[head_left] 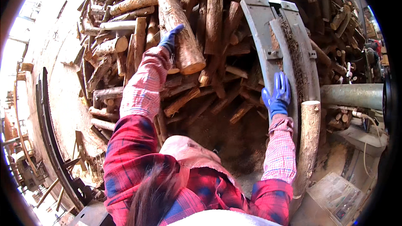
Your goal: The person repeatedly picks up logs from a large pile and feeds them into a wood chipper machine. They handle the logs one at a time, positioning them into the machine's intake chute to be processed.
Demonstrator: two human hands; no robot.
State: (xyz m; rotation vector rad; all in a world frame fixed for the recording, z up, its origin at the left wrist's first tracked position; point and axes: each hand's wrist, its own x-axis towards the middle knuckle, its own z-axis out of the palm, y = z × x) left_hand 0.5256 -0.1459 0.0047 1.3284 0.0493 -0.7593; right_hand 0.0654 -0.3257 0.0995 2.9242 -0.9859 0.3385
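Observation:
My left hand (170,40), in a blue glove, reaches up to the woodpile and grips the left side of a thick, pale-barked log (183,44). The log lies slanted, its cut end facing down and to the right. On the right, my gloved right hand (278,95) rests flat with its fingers stretched out. It lies at the inner edge of a long grey metal trough (258,29), with no object in its grasp. A second log (310,132) extends along the trough's right side, beside my right forearm.
A large heap of logs (136,2) spreads across the far side and around to the left. Past the trough, a grey pipe (351,95) runs to the right. A box-like panel (336,196) sits at the lower right, and a dark metal rail (48,125) stands at the left.

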